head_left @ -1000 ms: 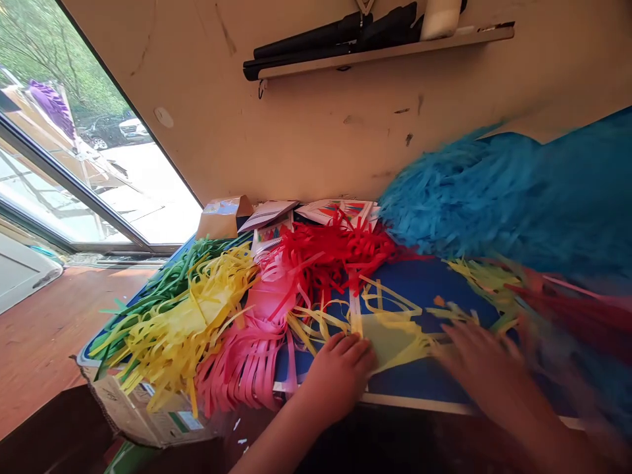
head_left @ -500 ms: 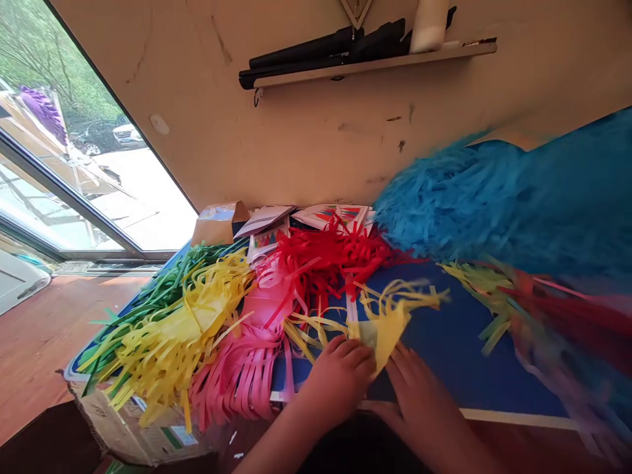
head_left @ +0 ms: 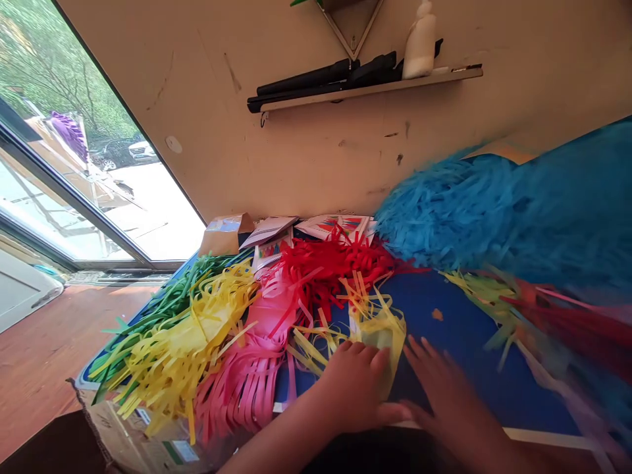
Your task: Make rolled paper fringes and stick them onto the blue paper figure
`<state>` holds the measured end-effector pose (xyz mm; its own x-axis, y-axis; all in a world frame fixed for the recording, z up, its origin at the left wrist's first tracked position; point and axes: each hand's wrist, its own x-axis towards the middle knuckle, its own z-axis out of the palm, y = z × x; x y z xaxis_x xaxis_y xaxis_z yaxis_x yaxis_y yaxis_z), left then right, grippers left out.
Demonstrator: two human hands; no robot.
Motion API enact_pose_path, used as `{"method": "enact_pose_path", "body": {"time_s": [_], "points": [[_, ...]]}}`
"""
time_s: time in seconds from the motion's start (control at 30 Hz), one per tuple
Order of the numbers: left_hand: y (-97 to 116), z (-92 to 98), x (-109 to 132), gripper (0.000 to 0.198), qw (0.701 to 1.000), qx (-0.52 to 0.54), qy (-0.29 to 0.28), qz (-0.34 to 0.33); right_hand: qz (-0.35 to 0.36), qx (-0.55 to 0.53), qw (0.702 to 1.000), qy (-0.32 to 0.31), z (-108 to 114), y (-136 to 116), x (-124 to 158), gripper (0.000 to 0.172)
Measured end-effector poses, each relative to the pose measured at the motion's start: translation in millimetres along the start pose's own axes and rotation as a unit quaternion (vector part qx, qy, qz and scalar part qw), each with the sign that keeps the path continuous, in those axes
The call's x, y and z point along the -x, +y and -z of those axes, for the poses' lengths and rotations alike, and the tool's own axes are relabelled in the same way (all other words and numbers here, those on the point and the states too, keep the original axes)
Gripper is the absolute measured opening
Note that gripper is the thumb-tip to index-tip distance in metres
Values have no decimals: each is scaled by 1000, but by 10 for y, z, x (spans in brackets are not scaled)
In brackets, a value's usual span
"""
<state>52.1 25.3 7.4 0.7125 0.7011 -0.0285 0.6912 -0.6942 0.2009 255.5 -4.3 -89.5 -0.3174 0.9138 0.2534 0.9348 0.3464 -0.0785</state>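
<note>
On the blue tabletop (head_left: 439, 296) in front of me lies a piece of yellow fringed tissue paper (head_left: 395, 329), its strips pointing away from me and to the left. My left hand (head_left: 358, 385) rests on its near part, fingers laid over the paper and thumb stretched to the right. Just right of that paper, my right hand (head_left: 444, 388) is spread open with nothing in it, its thumb close to the left thumb. Pink fringed paper (head_left: 247, 368) and red fringed strips (head_left: 336, 263) lie beside and behind the yellow piece.
Bunches of yellow fringe (head_left: 182, 336) and green fringe (head_left: 192, 283) cover the table's left end. Large blue fringed material (head_left: 484, 217) fills the right, above blurred mixed strips (head_left: 567, 322). Printed sheets (head_left: 330, 227) lie along the wall. A cardboard box (head_left: 118, 421) stands front left.
The yellow fringed paper has been lowered flatter onto the table, and its raised strips now lie leftward. My right hand has come away from it to the right, fingers spread. The view has tilted up slightly.
</note>
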Motion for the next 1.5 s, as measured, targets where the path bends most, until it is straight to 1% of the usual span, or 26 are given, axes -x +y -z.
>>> {"method": "enact_pose_path", "body": {"time_s": [0.1,0.17,0.23,0.3,0.37,0.4,0.47,0.53,0.63,0.7,0.8,0.87,0.97,1.03,1.07,1.1,1.13,1.17,1.2,1.23,1.27,1.3,1.33,1.4,1.43,1.5], "points": [[116,-45,-157,75,998,-4,8,68,10,1,1000,15,-14,-112,48,63],[164,-98,-246,65,996,-9,23,87,27,-9,999,22,-21,-178,52,62],[183,-150,-299,46,998,-8,23,55,45,-26,998,28,-41,-223,52,61],[184,-191,-309,36,1000,3,11,-16,50,-46,997,26,-69,-254,49,59],[178,-213,-282,42,997,13,5,-77,47,-62,997,17,-93,-282,36,58],[176,-217,-259,46,995,13,3,-95,46,-67,997,14,-97,-296,22,59],[172,-207,-205,46,994,8,2,-108,41,-71,997,14,-84,-316,-22,61],[163,-182,-153,43,995,5,-3,-103,29,-75,997,14,-44,-312,-87,62],[133,-145,-100,41,998,-4,-17,-68,-16,-81,997,9,24,-233,-192,58],[103,-142,-88,39,999,-15,-24,-41,-68,-63,995,27,36,-127,-241,59],[61,-186,-95,39,999,-31,-35,-16,-148,-8,984,96,23,102,-231,72],[45,-237,-108,42,998,-37,-38,-21,-183,24,973,137,67,279,-150,78],[50,-309,-117,43,998,-42,-21,-50,-237,56,950,197,319,475,48,81],[66,-342,-110,41,997,-45,-4,-65,-291,60,923,243,568,472,171,79],[74,-356,-104,40,997,-47,5,-67,-312,62,910,265,684,414,211,75],[80,-371,-98,40,996,-51,13,-69,-298,60,908,289,777,318,230,69],[84,-390,-93,41,996,-54,19,-71,-239,51,920,305,837,188,226,64],[86,-413,-90,40,995,-56,24,-74,-131,22,941,311,861,33,200,61],[86,-440,-90,41,995,-54,25,-76,-8,-20,961,276,848,-134,154,61],[85,-469,-92,42,996,-48,25,-74,95,-53,968,224,801,-299,92,61],[84,-497,-95,43,996,-41,23,-71,170,-71,967,175,728,-448,23,61],[84,-519,-97,45,997,-34,21,-66,205,-72,967,133,636,-568,-48,60],[85,-531,-98,49,998,-28,20,-60,195,-65,973,106,535,-651,-111,62],[89,-519,-88,62,998,-20,17,-59,106,-30,991,82,336,-697,-194,67],[90,-496,-77,68,998,-14,14,-65,46,-11,996,78,252,-664,-207,68],[93,-436,-47,77,997,-1,3,-76,-56,28,995,75,143,-521,-177,66]]}}
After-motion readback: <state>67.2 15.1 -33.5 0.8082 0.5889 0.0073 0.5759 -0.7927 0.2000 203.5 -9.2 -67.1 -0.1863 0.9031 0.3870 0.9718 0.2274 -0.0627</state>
